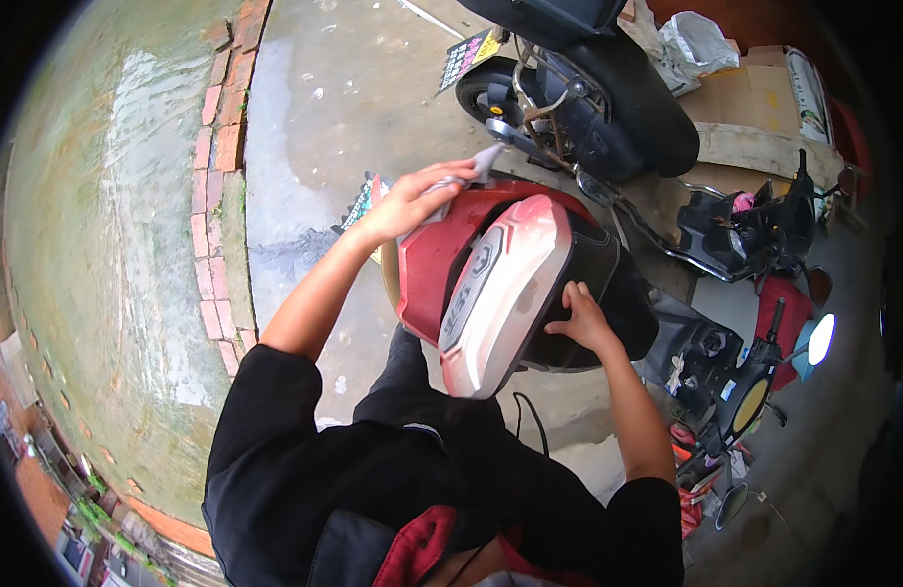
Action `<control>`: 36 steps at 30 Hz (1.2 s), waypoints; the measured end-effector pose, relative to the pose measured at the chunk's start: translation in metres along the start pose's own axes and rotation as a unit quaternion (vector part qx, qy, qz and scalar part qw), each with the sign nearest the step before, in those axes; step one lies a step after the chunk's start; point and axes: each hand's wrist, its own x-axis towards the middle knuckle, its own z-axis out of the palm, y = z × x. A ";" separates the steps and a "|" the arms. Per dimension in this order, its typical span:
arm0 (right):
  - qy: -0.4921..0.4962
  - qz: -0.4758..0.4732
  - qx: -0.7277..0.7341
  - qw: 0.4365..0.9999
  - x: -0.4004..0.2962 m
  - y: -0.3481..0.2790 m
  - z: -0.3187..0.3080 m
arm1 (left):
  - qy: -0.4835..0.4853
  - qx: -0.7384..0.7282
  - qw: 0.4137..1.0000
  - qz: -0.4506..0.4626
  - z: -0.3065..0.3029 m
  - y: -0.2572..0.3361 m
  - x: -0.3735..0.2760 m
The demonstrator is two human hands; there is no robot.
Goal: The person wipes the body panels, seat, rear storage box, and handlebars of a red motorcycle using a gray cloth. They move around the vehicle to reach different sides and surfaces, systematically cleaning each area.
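Observation:
My left hand (414, 197) holds a grey-white cloth (486, 160) against the red rear body panel (440, 253) of a scooter. Part of the cloth sticks out past the fingertips, and some lies bunched under the palm. Beside that panel is a pale, red-edged tail piece (521, 290) with a grey raised-letter inlay. My right hand (585, 317) rests on the black scooter seat (620, 323), thumb spread from the curled fingers and nothing visible in its grasp. A plate bearing writing (359, 202) is partly hidden behind my left hand and forearm.
A black scooter (591, 103) is parked just beyond the red one. More scooters (752, 220) (723, 381) stand to the right, their mirrors and handlebars jutting out. Cardboard (763, 95) lies at the upper right. A brick edging (227, 147) runs along the wet concrete (304, 110) at left.

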 end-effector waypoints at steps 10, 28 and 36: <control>-0.001 -0.013 -0.004 1.000 0.001 0.007 0.001 | -0.079 0.420 0.878 0.215 0.005 0.040 -0.065; -0.006 -0.027 0.015 1.000 0.002 0.012 0.006 | -0.021 0.464 0.866 0.186 0.013 0.030 -0.045; 0.005 -0.032 0.025 0.999 0.003 0.022 0.007 | 0.088 0.200 0.976 0.016 0.025 0.033 -0.090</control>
